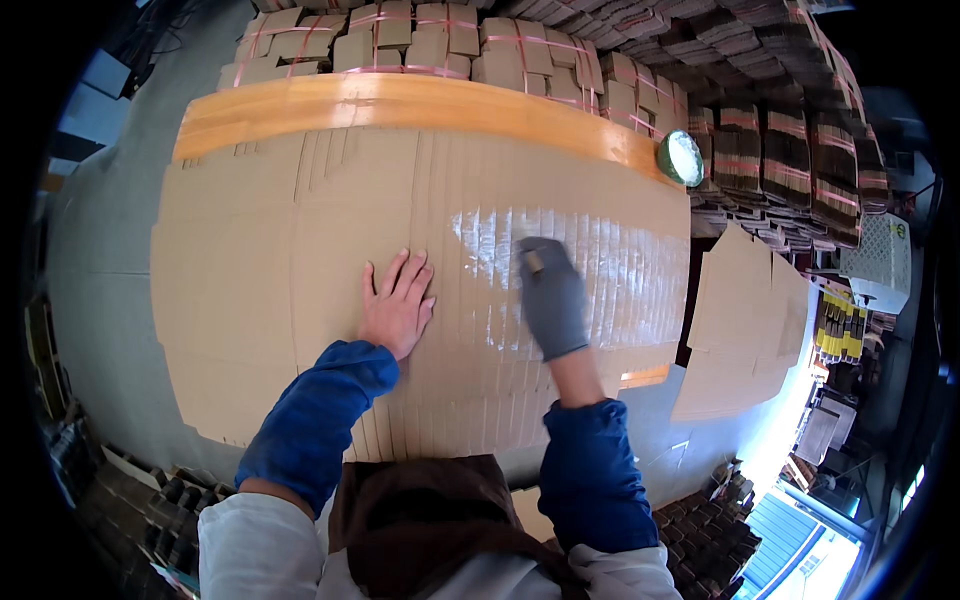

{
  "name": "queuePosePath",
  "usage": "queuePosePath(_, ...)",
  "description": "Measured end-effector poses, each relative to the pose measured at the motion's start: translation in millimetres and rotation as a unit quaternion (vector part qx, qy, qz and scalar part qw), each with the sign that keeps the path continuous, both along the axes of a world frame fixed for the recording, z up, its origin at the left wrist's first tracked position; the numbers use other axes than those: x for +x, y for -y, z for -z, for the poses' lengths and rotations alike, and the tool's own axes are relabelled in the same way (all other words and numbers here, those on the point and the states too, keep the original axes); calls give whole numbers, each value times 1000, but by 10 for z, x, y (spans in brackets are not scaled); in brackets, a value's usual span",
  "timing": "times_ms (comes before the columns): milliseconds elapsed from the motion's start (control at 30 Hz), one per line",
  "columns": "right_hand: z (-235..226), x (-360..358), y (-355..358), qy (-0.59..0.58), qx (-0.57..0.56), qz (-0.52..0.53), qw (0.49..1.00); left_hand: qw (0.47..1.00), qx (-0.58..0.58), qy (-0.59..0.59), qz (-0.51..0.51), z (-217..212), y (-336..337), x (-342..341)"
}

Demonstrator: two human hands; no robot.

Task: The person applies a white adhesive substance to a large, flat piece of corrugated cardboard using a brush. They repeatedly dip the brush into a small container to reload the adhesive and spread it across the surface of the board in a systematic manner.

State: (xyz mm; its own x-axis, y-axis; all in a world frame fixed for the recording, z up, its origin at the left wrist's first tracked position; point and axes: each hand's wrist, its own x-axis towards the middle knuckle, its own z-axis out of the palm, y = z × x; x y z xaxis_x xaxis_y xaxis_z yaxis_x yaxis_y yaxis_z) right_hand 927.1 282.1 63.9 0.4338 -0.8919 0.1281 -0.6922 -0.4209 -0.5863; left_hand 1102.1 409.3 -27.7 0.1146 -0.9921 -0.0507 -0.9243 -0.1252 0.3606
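A large sheet of brown cardboard [230, 260], with rows of parallel slits or creases, covers most of the table. My left hand [395, 305] is bare and lies flat on the sheet left of the white streaks, fingers spread. My right hand [553, 300], in a grey glove, is closed over the streaked part, slightly blurred. A small tan patch shows at its knuckles; what the hand holds, if anything, I cannot make out. White smears [630, 270] spread across the ridged cardboard on both sides of the glove. A green bowl [681, 158] of white stuff stands at the table's far right corner.
The orange wooden tabletop [400, 100] shows along the far edge. Behind it stand bundles of flat cardboard [420, 45] tied with pink strapping, with darker stacks [790, 160] to the right. Another cardboard piece [745, 320] lies beyond the table's right end.
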Motion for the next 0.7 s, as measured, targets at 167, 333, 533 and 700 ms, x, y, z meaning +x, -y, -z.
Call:
queuePosePath(167, 104, -363, 42, -83, 136, 147, 976, 1000, 2, 8, 5, -15, 35, -28)
queuePosePath(333, 146, -261, -693, 11, 11, -33, 999, 1000, 7, 16, -1, 45, 6, -24)
queuePosePath(533, 177, -914, -534, -17, 36, 93, 995, 1000, 1, 18, 7, 60, -13, 13)
queuePosePath(700, 202, -806, -1102, -19, 57, -9, 998, 1000, 13, 13, 13, 31, 85, -84)
